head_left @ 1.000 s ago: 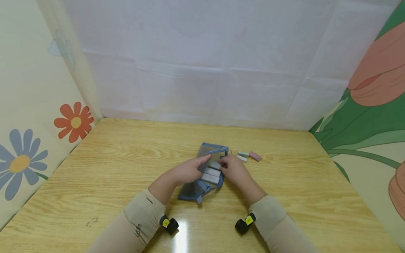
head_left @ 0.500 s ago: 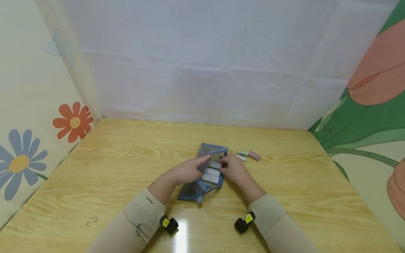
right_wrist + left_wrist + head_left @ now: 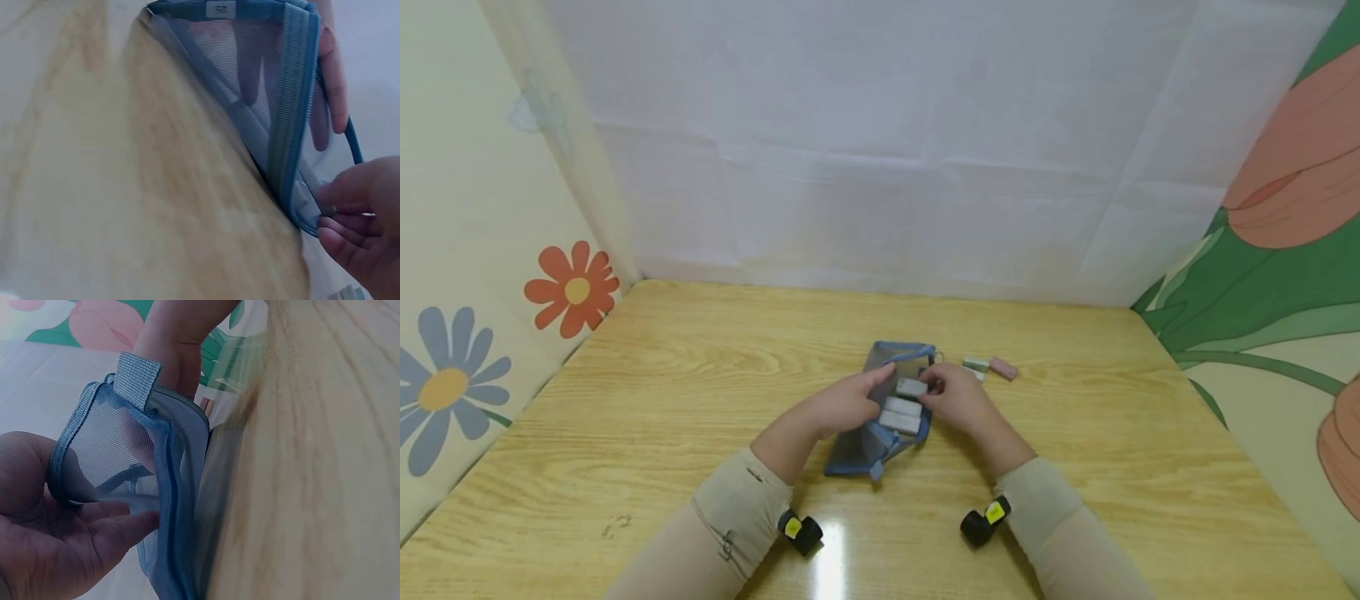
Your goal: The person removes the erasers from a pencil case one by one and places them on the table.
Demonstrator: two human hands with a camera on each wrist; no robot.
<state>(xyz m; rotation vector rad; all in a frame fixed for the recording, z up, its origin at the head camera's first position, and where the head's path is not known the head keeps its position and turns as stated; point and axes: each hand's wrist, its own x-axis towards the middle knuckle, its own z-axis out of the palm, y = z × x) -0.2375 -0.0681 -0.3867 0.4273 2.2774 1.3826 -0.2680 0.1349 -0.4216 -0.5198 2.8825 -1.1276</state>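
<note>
Looking from the left, I see a blue flower [image 3: 447,387] and a red flower [image 3: 577,290] on the side wall, then the table [image 3: 700,375] with its yellowish wood grain. My left hand [image 3: 842,407] grips the rim of a blue-edged mesh pouch [image 3: 846,457], its thumb laid across the gaping mouth. The pouch lies near the middle of the table, tilted, a fabric tab [image 3: 136,378] at one end. Inside it I count three pale blocks: two lower ones [image 3: 901,417] side by side, touching, and an upper block [image 3: 912,387] a little apart from them. At the right of the mouth my right hand [image 3: 961,398] pinches that upper block between thumb and fingers. Just beyond this hand, a green block [image 3: 976,364], a partly hidden white block [image 3: 979,375] and a pink block [image 3: 1003,368] rest on the table.
</note>
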